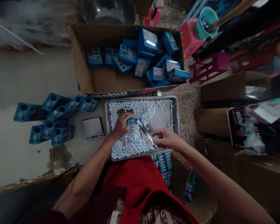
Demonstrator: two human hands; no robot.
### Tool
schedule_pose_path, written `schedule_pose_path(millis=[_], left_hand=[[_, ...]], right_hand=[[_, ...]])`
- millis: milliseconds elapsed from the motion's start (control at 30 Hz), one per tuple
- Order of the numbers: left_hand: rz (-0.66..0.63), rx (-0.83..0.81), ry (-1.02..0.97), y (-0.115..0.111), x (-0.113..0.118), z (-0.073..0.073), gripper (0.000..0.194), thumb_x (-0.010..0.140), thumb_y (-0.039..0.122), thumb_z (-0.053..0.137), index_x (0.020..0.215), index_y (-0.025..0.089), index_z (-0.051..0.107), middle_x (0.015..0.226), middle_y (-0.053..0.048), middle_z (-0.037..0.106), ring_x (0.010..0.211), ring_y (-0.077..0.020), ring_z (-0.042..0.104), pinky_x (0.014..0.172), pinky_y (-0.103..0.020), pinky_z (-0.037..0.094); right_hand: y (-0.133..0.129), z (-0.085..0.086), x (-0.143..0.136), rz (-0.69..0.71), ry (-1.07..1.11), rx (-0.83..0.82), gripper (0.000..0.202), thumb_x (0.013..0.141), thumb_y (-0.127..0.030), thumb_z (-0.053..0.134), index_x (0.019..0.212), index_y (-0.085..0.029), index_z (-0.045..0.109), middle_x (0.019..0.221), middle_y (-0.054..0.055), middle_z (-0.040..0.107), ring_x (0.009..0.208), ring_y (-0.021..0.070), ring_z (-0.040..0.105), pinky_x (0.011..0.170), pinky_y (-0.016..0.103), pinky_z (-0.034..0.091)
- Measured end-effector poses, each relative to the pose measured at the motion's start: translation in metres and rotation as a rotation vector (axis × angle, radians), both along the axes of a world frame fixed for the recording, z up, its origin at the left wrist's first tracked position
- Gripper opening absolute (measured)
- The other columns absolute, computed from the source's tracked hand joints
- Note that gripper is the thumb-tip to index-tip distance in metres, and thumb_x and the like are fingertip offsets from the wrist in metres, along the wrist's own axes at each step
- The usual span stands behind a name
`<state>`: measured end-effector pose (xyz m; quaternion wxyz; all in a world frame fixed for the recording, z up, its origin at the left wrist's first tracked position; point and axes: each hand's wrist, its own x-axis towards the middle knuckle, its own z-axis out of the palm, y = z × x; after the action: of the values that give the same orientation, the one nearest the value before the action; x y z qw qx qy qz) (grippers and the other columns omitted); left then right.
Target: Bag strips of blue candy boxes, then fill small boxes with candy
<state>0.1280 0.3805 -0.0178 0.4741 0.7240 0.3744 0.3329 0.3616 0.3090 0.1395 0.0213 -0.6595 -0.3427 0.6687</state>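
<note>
A metal tray (176, 115) in front of me holds many small pale blue and white candies (128, 141). Over it, my left hand (121, 125) is closed around a small blue box (133, 120). My right hand (164, 137) grips a narrow, shiny scoop (147, 133) that slants up to the left, its far end touching or just beside the box. A few white candies show at that end, by the box's edge. The exact contact there is too small to tell.
A large cardboard box (82, 67) behind the tray holds several blue boxes (128, 53). Left of the tray are a small scale (92, 127) and a group of blue boxes (58, 112). At upper right, another person's hand (211, 27) reaches into a turquoise bucket (199, 31) beside a pink stool (190, 35).
</note>
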Motion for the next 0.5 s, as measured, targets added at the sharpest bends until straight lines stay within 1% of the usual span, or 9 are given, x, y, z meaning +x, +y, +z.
schedule_pose_path(millis=[100, 167, 233, 267, 300, 367, 433, 500], left_hand=[[0.091, -0.17, -0.052, -0.009, 0.0, -0.007, 0.048, 0.066, 0.007, 0.054, 0.11, 0.021, 0.069, 0.112, -0.008, 0.07, 0.109, -0.027, 0.064, 0.1, -0.043, 0.05], [0.171, -0.314, -0.092, -0.015, 0.0, -0.009, 0.044, 0.068, 0.008, 0.058, 0.108, 0.021, 0.069, 0.11, -0.007, 0.071, 0.106, -0.025, 0.066, 0.096, -0.04, 0.051], [0.241, -0.421, -0.139, -0.02, -0.004, -0.005, 0.04, 0.067, 0.009, 0.061, 0.105, 0.02, 0.068, 0.107, -0.005, 0.071, 0.101, -0.0232, 0.066, 0.093, -0.036, 0.051], [0.265, -0.449, -0.161, -0.023, -0.008, 0.001, 0.039, 0.066, 0.009, 0.061, 0.103, 0.02, 0.068, 0.105, -0.005, 0.071, 0.099, -0.0225, 0.067, 0.091, -0.035, 0.052], [0.287, -0.463, -0.184, -0.024, -0.014, 0.009, 0.038, 0.065, 0.008, 0.061, 0.101, 0.02, 0.068, 0.104, -0.004, 0.072, 0.097, -0.0222, 0.067, 0.089, -0.035, 0.052], [0.343, -0.448, -0.214, -0.024, -0.034, 0.034, 0.039, 0.066, 0.006, 0.06, 0.101, 0.021, 0.068, 0.106, -0.005, 0.073, 0.096, -0.0223, 0.068, 0.087, -0.034, 0.053], [0.435, -0.38, -0.229, -0.019, -0.064, 0.068, 0.041, 0.07, 0.005, 0.061, 0.105, 0.024, 0.067, 0.113, -0.004, 0.072, 0.101, -0.0224, 0.067, 0.088, -0.034, 0.052], [0.576, -0.255, -0.227, -0.006, -0.102, 0.104, 0.041, 0.072, 0.005, 0.066, 0.108, 0.025, 0.064, 0.118, -0.002, 0.07, 0.11, -0.0214, 0.064, 0.096, -0.034, 0.051]], right_hand=[[0.004, 0.011, -0.002, 0.026, 0.003, -0.015, 0.04, 0.068, -0.018, 0.062, 0.106, -0.012, 0.073, 0.046, -0.009, 0.053, 0.037, 0.008, 0.048, 0.04, 0.018, 0.033], [0.0, 0.016, 0.001, 0.053, 0.031, -0.011, 0.041, 0.069, -0.021, 0.063, 0.108, -0.012, 0.073, 0.046, -0.009, 0.053, 0.038, 0.0085, 0.048, 0.04, 0.018, 0.032], [-0.013, 0.014, 0.008, 0.068, 0.04, 0.018, 0.041, 0.071, -0.024, 0.063, 0.109, -0.013, 0.072, 0.048, -0.008, 0.053, 0.039, 0.0088, 0.047, 0.042, 0.019, 0.033], [-0.022, 0.009, 0.014, 0.062, 0.024, 0.048, 0.042, 0.072, -0.027, 0.062, 0.11, -0.013, 0.072, 0.049, -0.008, 0.053, 0.04, 0.0089, 0.047, 0.043, 0.02, 0.033], [-0.033, -0.001, 0.021, 0.042, -0.007, 0.075, 0.043, 0.073, -0.029, 0.062, 0.111, -0.013, 0.071, 0.051, -0.008, 0.053, 0.042, 0.0092, 0.048, 0.044, 0.02, 0.033], [-0.054, -0.031, 0.036, -0.012, -0.14, 0.137, 0.047, 0.073, -0.036, 0.061, 0.113, -0.011, 0.069, 0.051, -0.007, 0.054, 0.043, 0.011, 0.049, 0.045, 0.022, 0.035], [-0.07, -0.069, 0.046, -0.044, -0.28, 0.171, 0.05, 0.072, -0.04, 0.061, 0.111, -0.01, 0.069, 0.051, -0.005, 0.057, 0.046, 0.0143, 0.054, 0.048, 0.025, 0.038], [-0.08, -0.102, 0.048, -0.079, -0.349, 0.198, 0.053, 0.074, -0.045, 0.059, 0.113, -0.01, 0.068, 0.054, -0.003, 0.061, 0.049, 0.0169, 0.058, 0.051, 0.027, 0.04]])
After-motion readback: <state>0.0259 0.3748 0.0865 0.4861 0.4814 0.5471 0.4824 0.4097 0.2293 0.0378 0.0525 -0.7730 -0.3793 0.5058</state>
